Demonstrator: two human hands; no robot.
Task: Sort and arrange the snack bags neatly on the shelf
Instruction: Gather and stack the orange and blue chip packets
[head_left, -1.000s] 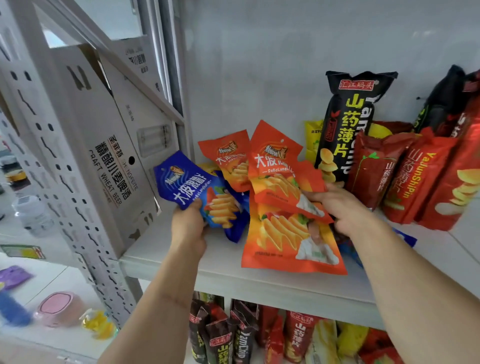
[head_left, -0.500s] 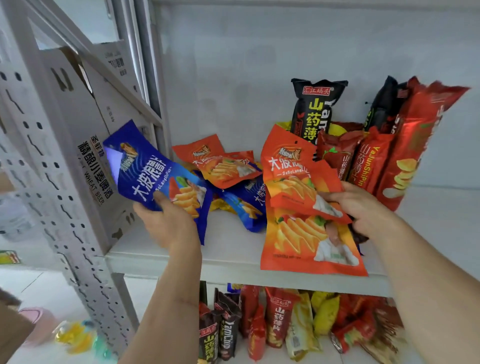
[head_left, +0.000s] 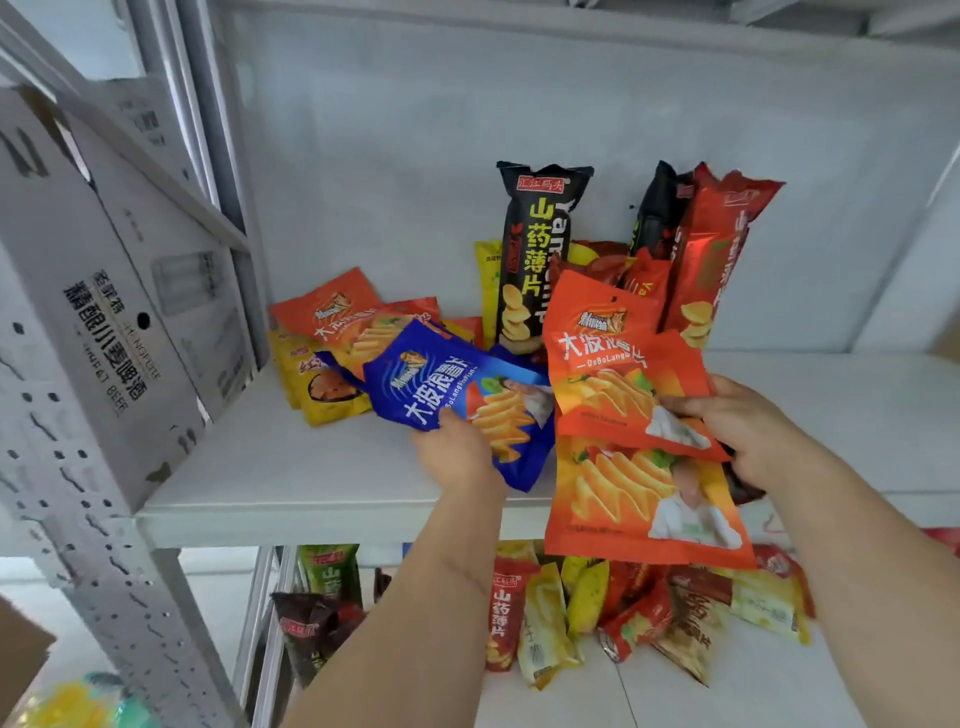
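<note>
My left hand (head_left: 457, 452) grips a blue chip bag (head_left: 447, 395) by its lower edge, just above the white shelf (head_left: 291, 483). My right hand (head_left: 748, 431) holds two orange chip bags, an upper one (head_left: 608, 364) overlapping a lower one (head_left: 634, 504) that hangs past the shelf's front edge. Behind the blue bag lie more orange bags (head_left: 337, 317) and a yellow bag (head_left: 322, 400) in a loose pile. A tall black yam-chip bag (head_left: 535, 249) and red bags (head_left: 717, 249) stand against the back wall.
A grey cardboard beer box (head_left: 104, 291) leans at the left on the perforated shelf upright (head_left: 78, 545). The lower shelf holds a jumble of red, yellow and dark snack bags (head_left: 545, 613). The right part of the upper shelf (head_left: 841, 405) is bare.
My left hand has carried the blue bag from the far left rightward, down toward the pile beside the orange bags. My right hand still holds the two orange bags.
</note>
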